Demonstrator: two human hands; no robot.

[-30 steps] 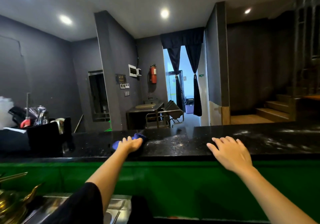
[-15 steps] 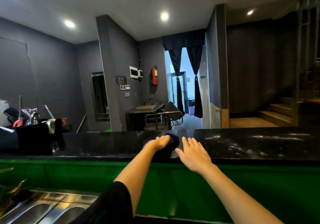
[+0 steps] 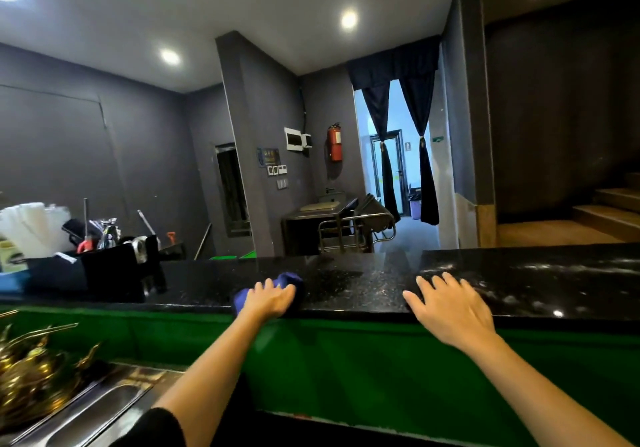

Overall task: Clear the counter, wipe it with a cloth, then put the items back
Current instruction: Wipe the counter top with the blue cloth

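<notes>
A black speckled stone counter (image 3: 363, 284) runs across the view above a green front panel. My left hand (image 3: 268, 299) presses a bunched blue cloth (image 3: 289, 278) onto the counter near its front edge, fingers curled over it. Further right, my right hand (image 3: 450, 308) lies flat on the counter with fingers spread, holding nothing. Wet streaks shine on the counter's right part (image 3: 554, 273).
A black caddy (image 3: 104, 270) with utensils, a metal shaker and white cups stands at the counter's left end. Below left are a steel sink (image 3: 104, 408) and brass-coloured ware (image 3: 24, 377). Beyond the counter are a steel table (image 3: 325, 218), a curtained doorway and wooden steps.
My left hand swept the cloth right to the counter's middle, then back left. My right hand slid left beside it, then moved right again. The view tilted upward.
</notes>
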